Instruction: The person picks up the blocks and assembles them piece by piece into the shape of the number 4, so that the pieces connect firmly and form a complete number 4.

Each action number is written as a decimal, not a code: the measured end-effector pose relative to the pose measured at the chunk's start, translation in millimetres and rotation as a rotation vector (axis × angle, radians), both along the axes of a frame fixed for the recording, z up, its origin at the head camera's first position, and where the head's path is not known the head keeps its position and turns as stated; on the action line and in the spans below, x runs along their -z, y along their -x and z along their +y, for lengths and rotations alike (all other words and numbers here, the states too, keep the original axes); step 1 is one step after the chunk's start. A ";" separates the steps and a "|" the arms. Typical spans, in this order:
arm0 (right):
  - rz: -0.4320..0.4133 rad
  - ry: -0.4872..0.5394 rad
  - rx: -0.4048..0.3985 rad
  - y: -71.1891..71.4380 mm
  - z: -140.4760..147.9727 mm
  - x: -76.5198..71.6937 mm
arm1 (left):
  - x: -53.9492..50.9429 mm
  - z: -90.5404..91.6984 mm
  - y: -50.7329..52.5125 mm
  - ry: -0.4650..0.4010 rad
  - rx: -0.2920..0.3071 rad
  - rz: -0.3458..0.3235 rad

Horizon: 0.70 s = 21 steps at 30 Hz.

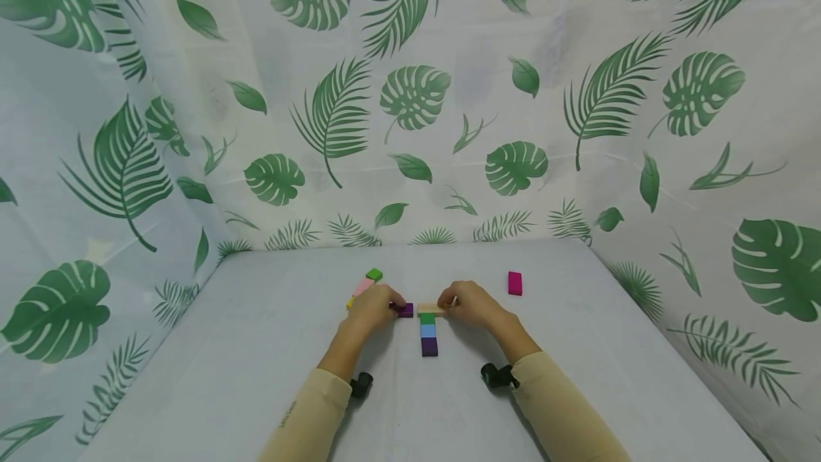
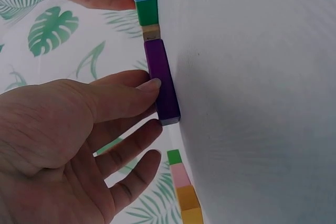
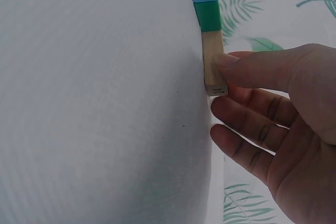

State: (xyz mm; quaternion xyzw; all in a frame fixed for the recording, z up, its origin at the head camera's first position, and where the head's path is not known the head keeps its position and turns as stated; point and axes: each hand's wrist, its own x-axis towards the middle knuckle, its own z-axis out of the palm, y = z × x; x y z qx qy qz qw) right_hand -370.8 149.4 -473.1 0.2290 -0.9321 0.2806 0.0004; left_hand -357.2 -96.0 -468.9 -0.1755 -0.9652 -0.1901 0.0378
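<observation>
My left hand [image 1: 372, 309] pinches a purple wooden block [image 2: 164, 85] between thumb and fingers, low over the white surface. Between the thumb and fingers of my right hand [image 1: 474, 304] is a plain wood block [image 3: 213, 59], lying crosswise at the head of a short column. That column runs toward me: a green block [image 1: 427, 319], a light blue block [image 1: 428, 331], then a dark purple block [image 1: 430, 346]. In the head view a narrow gap separates the held purple block from the plain one. Fingers hide part of both held blocks.
Beyond my left hand lies a slanted row with a light green block [image 1: 374, 274], a pink block [image 1: 363, 286] and yellow-orange ones [image 2: 188, 198], partly hidden. A magenta block [image 1: 515, 283] lies apart at the right. Leaf-printed cloth [image 1: 462, 127] walls the white table [image 1: 288, 376].
</observation>
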 end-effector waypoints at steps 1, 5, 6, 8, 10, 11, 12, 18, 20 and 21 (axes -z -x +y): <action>-0.003 -0.001 0.002 0.0 -0.1 0.1 | 0.0 0.3 0.1 0.000 -0.001 0.000; -0.013 -0.005 0.009 0.2 -0.3 0.4 | -0.5 1.7 0.6 0.000 -0.006 -0.007; -0.014 -0.005 0.011 0.2 -0.4 0.4 | -0.5 2.1 0.6 -0.001 -0.007 -0.010; -0.015 -0.002 0.011 0.1 -0.4 0.3 | -0.6 3.0 0.5 -0.001 -0.009 -0.015; -0.017 0.001 0.011 0.1 -0.3 0.1 | -0.7 4.0 0.2 0.000 -0.011 -0.021; -0.017 0.002 0.011 0.1 -0.3 0.1 | -0.8 4.4 -0.1 0.000 -0.012 -0.020; -0.016 0.001 0.012 0.2 -0.2 0.1 | -1.0 4.8 -0.4 0.004 -0.013 -0.019; -0.015 0.001 0.009 -0.2 -0.1 -0.2 | -0.9 6.4 -1.0 0.006 -0.011 -0.004; -0.019 0.001 0.008 -0.7 -0.2 -0.8 | -0.1 7.2 -0.4 0.002 -0.015 -0.007; -0.021 0.000 0.008 -1.1 -0.2 -1.1 | -0.3 7.6 -0.9 0.003 -0.013 -0.005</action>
